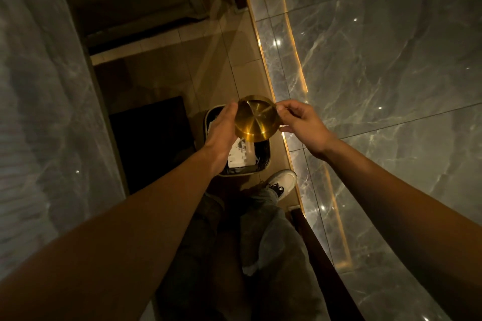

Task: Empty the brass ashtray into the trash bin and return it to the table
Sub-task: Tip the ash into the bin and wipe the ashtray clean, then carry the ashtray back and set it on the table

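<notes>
The round brass ashtray [257, 118] is turned upside down, its shiny underside facing me, directly above the trash bin [212, 114]. My left hand [221, 129] lies flat against the ashtray's left edge. My right hand [300, 122] pinches its right rim with thumb and fingers. The bin stands on the tiled floor and holds a dark liner with white paper waste [241, 155] inside. My hands and the ashtray hide most of the bin's opening.
A grey marble wall [378, 60] with a lit gold strip [294, 65] runs along the right. Another marble surface [39, 112] rises at the left. A black mat [151, 143] lies left of the bin. My legs and a white shoe [283, 182] are below the bin.
</notes>
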Tool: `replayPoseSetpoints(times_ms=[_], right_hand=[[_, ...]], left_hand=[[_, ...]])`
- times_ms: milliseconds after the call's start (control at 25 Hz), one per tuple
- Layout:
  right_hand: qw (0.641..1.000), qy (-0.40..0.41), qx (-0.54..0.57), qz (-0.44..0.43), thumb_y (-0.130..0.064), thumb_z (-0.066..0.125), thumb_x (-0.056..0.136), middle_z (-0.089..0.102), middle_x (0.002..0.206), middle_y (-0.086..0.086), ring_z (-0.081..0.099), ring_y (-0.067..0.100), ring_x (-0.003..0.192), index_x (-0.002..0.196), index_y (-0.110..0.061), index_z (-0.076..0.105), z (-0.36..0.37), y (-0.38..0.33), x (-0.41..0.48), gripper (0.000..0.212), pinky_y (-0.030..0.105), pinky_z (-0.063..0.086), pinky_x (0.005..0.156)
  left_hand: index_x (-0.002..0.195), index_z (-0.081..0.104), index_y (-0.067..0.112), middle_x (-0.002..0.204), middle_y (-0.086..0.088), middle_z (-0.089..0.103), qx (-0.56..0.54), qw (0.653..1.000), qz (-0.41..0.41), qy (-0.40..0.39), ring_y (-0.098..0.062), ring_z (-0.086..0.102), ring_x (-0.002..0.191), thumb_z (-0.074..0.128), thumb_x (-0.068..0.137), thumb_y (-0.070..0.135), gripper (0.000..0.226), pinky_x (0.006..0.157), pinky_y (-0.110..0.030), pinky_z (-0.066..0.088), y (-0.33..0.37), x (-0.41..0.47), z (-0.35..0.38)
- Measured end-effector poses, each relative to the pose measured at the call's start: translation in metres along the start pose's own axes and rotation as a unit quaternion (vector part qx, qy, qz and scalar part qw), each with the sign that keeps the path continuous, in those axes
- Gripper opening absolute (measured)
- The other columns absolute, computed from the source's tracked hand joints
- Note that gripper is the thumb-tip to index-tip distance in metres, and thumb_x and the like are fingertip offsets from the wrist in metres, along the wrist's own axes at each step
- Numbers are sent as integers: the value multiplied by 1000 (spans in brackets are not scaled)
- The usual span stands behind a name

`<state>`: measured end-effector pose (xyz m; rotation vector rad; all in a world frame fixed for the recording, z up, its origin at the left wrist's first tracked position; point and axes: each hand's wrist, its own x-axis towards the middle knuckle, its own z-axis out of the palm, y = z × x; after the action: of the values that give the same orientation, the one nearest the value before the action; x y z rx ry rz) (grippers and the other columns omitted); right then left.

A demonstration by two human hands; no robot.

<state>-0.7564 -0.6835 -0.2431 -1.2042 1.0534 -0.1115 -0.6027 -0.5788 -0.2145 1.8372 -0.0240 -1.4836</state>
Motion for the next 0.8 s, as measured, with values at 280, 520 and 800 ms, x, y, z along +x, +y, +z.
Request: replayPoseSetpoints(times_ms=[280,520,800], right_hand=[[995,78,65,-17,-29,49,100,65,97,3,64,14,80,118,-19,61,4,-54,-22,23,31,54,70],[991,63,77,-86,-22,46,102,64,91,-3,64,8,76,117,-10,64,31,-111,-53,26,30,56,65],[992,-30,55,-114,-17,41,103,71,106,-6,68,15,98,128,-11,60,78,-179,-108,32,33,58,77]], left_hand=[[140,39,36,132,2,54,55,990,128,0,-18,53,121,64,82,17,66,103,-42,46,34,-50,-6],[148,26,34,134,12,46,128,971,201,-18,-11,56,115,83,67,5,103,93,-27,51,56,-106,-43],[144,35,29,138,7,41,144,945,289,52,-14,57,115,85,51,44,107,88,-33,57,82,-188,-104]])
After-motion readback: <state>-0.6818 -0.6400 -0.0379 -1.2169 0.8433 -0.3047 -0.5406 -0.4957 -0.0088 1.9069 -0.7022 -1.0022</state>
